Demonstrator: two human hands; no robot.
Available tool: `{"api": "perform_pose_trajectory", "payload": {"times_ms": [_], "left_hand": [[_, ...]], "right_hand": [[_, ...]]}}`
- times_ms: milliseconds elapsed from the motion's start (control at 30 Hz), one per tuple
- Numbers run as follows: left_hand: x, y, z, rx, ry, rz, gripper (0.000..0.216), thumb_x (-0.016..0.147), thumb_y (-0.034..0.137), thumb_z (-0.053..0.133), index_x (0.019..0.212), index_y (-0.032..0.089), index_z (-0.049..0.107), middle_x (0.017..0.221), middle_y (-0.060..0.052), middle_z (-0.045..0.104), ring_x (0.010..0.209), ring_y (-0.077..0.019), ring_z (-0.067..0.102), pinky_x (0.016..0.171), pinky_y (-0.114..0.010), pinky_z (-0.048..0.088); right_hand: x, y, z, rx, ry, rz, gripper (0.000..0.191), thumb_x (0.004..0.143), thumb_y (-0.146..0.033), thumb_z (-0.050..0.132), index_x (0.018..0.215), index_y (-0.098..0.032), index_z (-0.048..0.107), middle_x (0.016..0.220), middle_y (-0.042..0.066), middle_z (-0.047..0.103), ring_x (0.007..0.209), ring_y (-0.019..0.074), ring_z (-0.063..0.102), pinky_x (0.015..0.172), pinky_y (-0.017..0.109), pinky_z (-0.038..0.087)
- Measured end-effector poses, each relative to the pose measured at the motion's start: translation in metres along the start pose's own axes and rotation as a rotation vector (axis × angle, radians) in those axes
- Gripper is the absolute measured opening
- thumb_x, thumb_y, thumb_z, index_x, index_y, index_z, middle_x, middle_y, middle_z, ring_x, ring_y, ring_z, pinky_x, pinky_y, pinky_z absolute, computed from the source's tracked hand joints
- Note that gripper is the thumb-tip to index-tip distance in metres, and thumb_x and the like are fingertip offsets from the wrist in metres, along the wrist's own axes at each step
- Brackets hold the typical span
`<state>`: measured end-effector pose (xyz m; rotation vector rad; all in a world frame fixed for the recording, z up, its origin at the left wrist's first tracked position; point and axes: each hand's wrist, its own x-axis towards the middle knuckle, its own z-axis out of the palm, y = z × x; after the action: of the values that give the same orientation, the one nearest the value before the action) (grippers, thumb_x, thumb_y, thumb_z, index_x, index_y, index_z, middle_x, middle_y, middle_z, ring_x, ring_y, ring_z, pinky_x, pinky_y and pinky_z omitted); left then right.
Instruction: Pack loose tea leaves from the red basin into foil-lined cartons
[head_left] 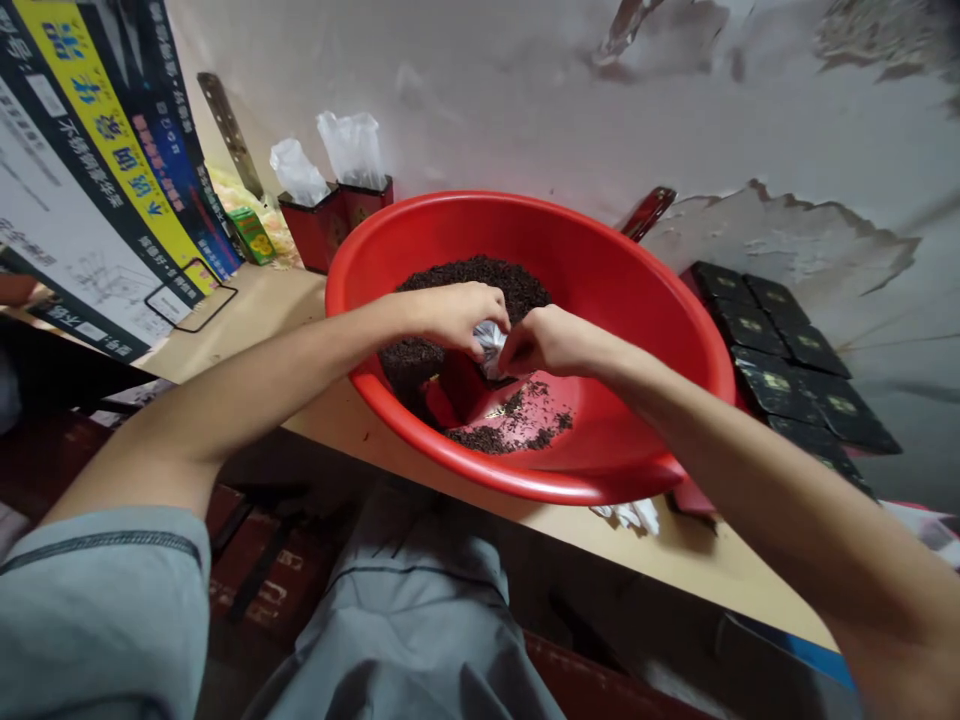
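Both hands are over a large red plastic basin [630, 290]. My left hand [466, 312] curls its thumb and fingers around the left side of a crinkled clear plastic bag [490, 346]. The fingers of my right hand [559, 340] are pinched together at the bag's right edge. Directly beneath the bag is a dark red box [459, 388], partly hidden by my hands. Dark, dry loose leaves that look like tea [487, 270] are heaped at the basin's far left, with a thinner scatter [525, 420] near its front.
Two dark red tins [311, 230] with plastic bags sticking out stand left of the basin. Printed cartons [97, 160], a knife [229, 130] and a small green box [253, 236] are further left. Several black square-topped boxes [776, 385] sit at right. Crumpled white tissue [634, 515] lies by the table edge.
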<state>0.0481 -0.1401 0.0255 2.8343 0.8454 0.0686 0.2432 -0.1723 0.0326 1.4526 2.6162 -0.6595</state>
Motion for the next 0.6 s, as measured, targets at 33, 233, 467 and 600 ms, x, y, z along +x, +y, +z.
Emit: {"api": "perform_pose_trajectory", "payload": {"times_ms": [33, 233, 467, 600], "left_hand": [[-0.005, 0.006, 0.001, -0.014, 0.022, 0.015, 0.033, 0.084, 0.026, 0.076, 0.116, 0.023, 0.082, 0.122, -0.009, 0.077, 0.108, -0.0247, 0.07, 0.098, -0.032, 0.05], [-0.03, 0.029, 0.019, -0.001, 0.035, 0.115, 0.019, 0.098, 0.03, 0.067, 0.104, 0.025, 0.085, 0.109, -0.004, 0.081, 0.101, -0.021, 0.073, 0.086, -0.03, 0.052], [-0.04, 0.043, 0.029, 0.133, 0.004, 0.137, 0.026, 0.104, 0.036, 0.06, 0.107, 0.025, 0.083, 0.113, -0.006, 0.081, 0.113, -0.0266, 0.069, 0.09, -0.037, 0.052], [-0.051, 0.041, 0.021, -0.036, -0.006, 0.141, 0.026, 0.103, 0.034, 0.06, 0.113, 0.025, 0.082, 0.116, -0.005, 0.081, 0.113, -0.0246, 0.069, 0.095, -0.035, 0.052]], "right_hand": [[0.003, 0.002, 0.002, 0.036, 0.025, 0.012, 0.017, 0.075, -0.008, 0.073, 0.084, -0.019, 0.084, 0.075, -0.001, 0.077, 0.07, 0.0123, 0.067, 0.066, 0.021, 0.045], [0.0, 0.003, 0.031, 0.156, 0.264, 0.104, 0.012, 0.071, -0.018, 0.081, 0.081, -0.016, 0.075, 0.071, 0.0, 0.074, 0.061, 0.0113, 0.063, 0.058, 0.02, 0.043], [-0.012, 0.017, 0.018, 0.129, 0.085, -0.09, 0.017, 0.08, -0.015, 0.071, 0.09, -0.021, 0.084, 0.083, 0.001, 0.08, 0.073, 0.0147, 0.069, 0.07, 0.024, 0.048], [0.0, 0.008, 0.015, -0.047, 0.055, -0.097, 0.011, 0.084, -0.018, 0.07, 0.083, -0.019, 0.081, 0.079, 0.003, 0.077, 0.069, 0.0135, 0.063, 0.065, 0.024, 0.043]]}}
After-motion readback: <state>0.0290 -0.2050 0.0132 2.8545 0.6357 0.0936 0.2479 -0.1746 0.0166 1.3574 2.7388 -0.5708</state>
